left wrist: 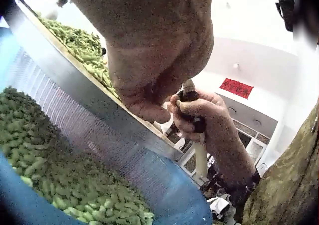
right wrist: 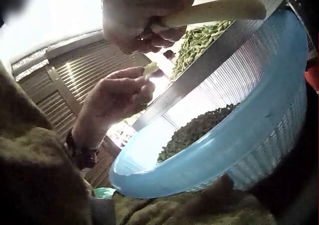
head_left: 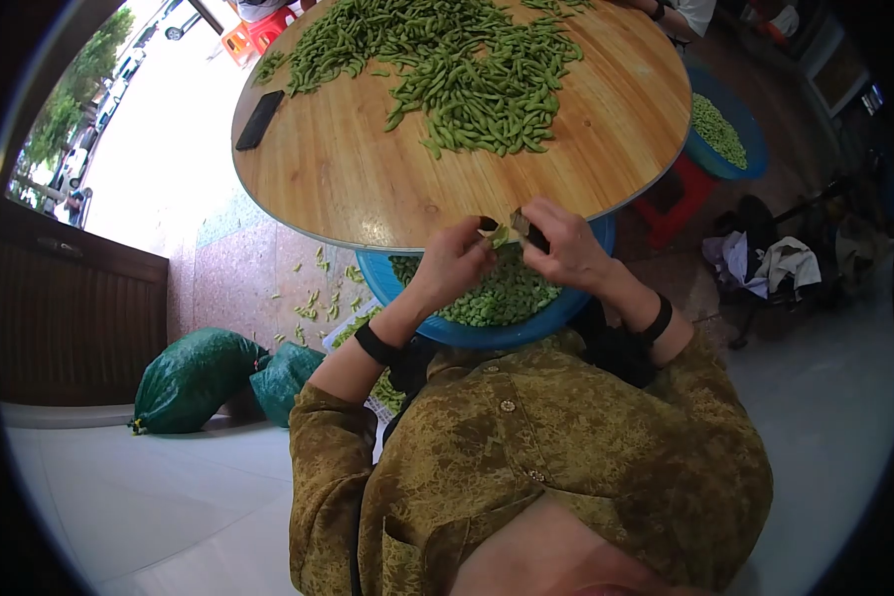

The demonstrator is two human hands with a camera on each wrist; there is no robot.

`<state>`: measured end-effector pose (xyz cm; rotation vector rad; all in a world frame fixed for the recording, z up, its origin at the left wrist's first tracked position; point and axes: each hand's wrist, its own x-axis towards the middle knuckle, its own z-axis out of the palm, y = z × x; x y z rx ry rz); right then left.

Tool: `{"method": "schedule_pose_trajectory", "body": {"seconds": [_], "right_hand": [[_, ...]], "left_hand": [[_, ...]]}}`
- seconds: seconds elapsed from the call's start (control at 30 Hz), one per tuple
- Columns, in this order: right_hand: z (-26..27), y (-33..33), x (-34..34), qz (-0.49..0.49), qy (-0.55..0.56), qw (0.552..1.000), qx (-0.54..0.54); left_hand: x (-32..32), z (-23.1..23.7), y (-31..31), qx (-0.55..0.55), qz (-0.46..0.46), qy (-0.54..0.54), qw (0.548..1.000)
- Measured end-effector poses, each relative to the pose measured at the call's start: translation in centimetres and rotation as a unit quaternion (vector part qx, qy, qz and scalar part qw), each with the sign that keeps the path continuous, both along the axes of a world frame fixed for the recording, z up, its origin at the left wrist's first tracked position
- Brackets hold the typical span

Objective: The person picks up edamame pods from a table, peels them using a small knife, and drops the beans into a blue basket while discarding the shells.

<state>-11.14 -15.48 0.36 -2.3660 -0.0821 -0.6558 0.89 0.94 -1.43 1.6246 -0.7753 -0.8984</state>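
Between the fingers of my left hand (head_left: 457,260) (left wrist: 159,50) (right wrist: 119,95) is a small pale green pod (head_left: 499,236) (right wrist: 150,69), pinched by its end. My right hand (head_left: 568,248) (left wrist: 217,122) (right wrist: 147,15), close beside it, grips a long, pale, stick-like tool (left wrist: 201,157) (right wrist: 217,11); its far end is unclear. Dark bands show around fingers of both hands. Under the hands, a blue basket (head_left: 507,338) (left wrist: 184,190) (right wrist: 199,157) holds shelled green beans (head_left: 502,298) (left wrist: 99,190) (right wrist: 194,132). The round table's edge (head_left: 387,243) overhangs its far side.
Green pods (head_left: 497,94) (right wrist: 197,45) are heaped on the wooden table (head_left: 338,179), with a dark phone-like slab (head_left: 260,119) at left. Another blue basin (head_left: 750,134) stands on a red stool (head_left: 677,204). Green sacks (head_left: 199,382) and scattered pods (head_left: 313,306) lie on the floor.
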Motion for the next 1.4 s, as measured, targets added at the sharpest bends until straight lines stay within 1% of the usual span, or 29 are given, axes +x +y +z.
{"method": "schedule_pose_trajectory", "body": {"seconds": [0.07, 0.13, 0.27, 0.33, 0.43, 0.5, 0.53, 0.57, 0.6, 0.63, 0.67, 0.7, 0.73, 0.77, 0.8, 0.87, 0.9, 0.93, 0.97, 1.0, 1.03, 1.07, 1.1, 1.13, 1.23, 1.27, 1.3, 1.33, 1.4], "right_hand": [[0.0, 1.0, -0.2, 0.006, -0.004, 1.0, 0.02], [-0.3, 1.2, 0.0, 0.012, -0.009, 0.999, 0.037], [-1.2, 1.4, 0.2, 0.002, 0.02, 0.998, 0.053], [-1.3, 1.6, 0.1, -0.007, 0.03, 0.998, 0.063], [-1.4, 1.6, 0.2, -0.002, 0.02, 0.997, 0.07], [-0.7, 1.5, 0.1, 0.039, 0.083, 0.965, 0.247], [-0.5, 1.3, 0.1, 0.039, 0.083, 0.965, 0.246], [-0.3, 0.9, 0.0, 0.052, 0.153, 0.927, 0.338], [-0.3, 0.6, -0.2, 0.064, 0.221, 0.876, 0.424], [-0.5, 0.4, -0.2, 0.064, 0.219, 0.876, 0.424], [-1.0, 0.1, -0.2, 0.063, 0.212, 0.877, 0.425], [-1.5, -0.1, -0.3, 0.062, 0.207, 0.878, 0.428], [-2.1, -0.3, -0.6, 0.063, 0.206, 0.876, 0.431], [-2.5, -0.6, -0.8, 0.071, 0.157, 0.922, 0.348], [-3.0, -1.0, -0.9, 0.077, 0.104, 0.957, 0.259], [-4.4, -1.4, -0.8, 0.091, 0.077, 0.967, 0.226], [-4.2, -1.2, -0.6, 0.105, 0.055, 0.974, 0.191], [-3.9, -1.0, -0.7, 0.106, 0.051, 0.975, 0.191], [-3.3, -0.6, -0.8, 0.088, 0.14, 0.947, 0.276], [-2.5, -0.2, -0.8, 0.068, 0.227, 0.904, 0.357], [-2.0, 0.0, -0.6, 0.067, 0.225, 0.904, 0.357], [-1.6, 0.2, -0.4, 0.048, 0.236, 0.897, 0.37], [-1.3, 0.3, -0.2, 0.028, 0.247, 0.89, 0.381], [-1.2, 0.3, -0.1, 0.026, 0.248, 0.892, 0.378], [-1.7, 0.1, 0.0, 0.024, 0.215, 0.909, 0.355], [-2.0, -0.2, 0.0, 0.03, 0.197, 0.916, 0.348], [-2.1, -0.4, -0.1, 0.036, 0.18, 0.922, 0.342], [-2.2, -0.5, -0.2, 0.04, 0.181, 0.922, 0.339], [-2.4, -0.6, -0.4, 0.053, 0.196, 0.891, 0.406]], "left_hand": [[-0.1, 0.1, 0.1, -0.002, 0.008, -0.023, 1.0], [-0.7, 0.6, 0.0, -0.022, 0.011, -0.139, 0.99], [-1.3, 0.5, -0.1, -0.067, 0.031, -0.109, 0.991], [-1.5, 0.8, 0.0, -0.064, 0.029, -0.171, 0.983], [-1.9, 1.4, 0.0, -0.086, 0.023, -0.206, 0.975], [-1.8, 1.4, 0.2, -0.091, 0.018, -0.183, 0.979], [-1.8, 1.4, 0.2, -0.098, 0.013, -0.161, 0.982], [-1.7, 1.1, 0.3, -0.098, 0.013, -0.161, 0.982], [-1.7, 0.8, 0.5, -0.108, 0.008, -0.12, 0.987], [-1.6, 0.7, 0.7, -0.118, 0.002, -0.081, 0.99], [-1.1, 0.8, 1.4, -0.118, 0.002, -0.082, 0.99], [-0.2, 1.7, 2.8, -0.054, -0.022, -0.197, 0.979], [0.6, 2.4, 4.5, 0.013, -0.048, -0.309, 0.95], [1.2, 3.0, 6.6, 0.116, -0.085, -0.364, 0.92], [1.7, 3.6, 8.8, 0.215, -0.119, -0.416, 0.875], [2.7, 3.9, 12.9, 0.33, -0.265, -0.442, 0.791], [3.0, 4.3, 13.4, 0.332, -0.265, -0.446, 0.788], [3.1, 4.8, 13.8, 0.328, -0.267, -0.433, 0.796], [3.2, 5.1, 14.1, 0.325, -0.268, -0.419, 0.804], [4.3, 4.2, 13.5, 0.275, -0.245, -0.463, 0.806], [5.8, 3.2, 12.1, 0.222, -0.221, -0.504, 0.804], [6.0, 4.4, 9.6, 0.167, -0.147, -0.48, 0.848], [6.6, 5.1, 7.2, 0.105, -0.103, -0.491, 0.859], [8.3, 3.9, 4.9, 0.028, -0.068, -0.493, 0.867], [12.3, 2.4, -1.4, 0.016, -0.023, -0.534, 0.845], [14.1, 0.8, -3.0, 0.014, -0.016, -0.533, 0.846], [15.9, -1.3, -4.3, 0.014, -0.011, -0.574, 0.819], [16.4, -1.8, -4.9, 0.016, -0.008, -0.614, 0.789], [16.5, -2.2, -5.2, -0.003, -0.002, -0.614, 0.789]]}}
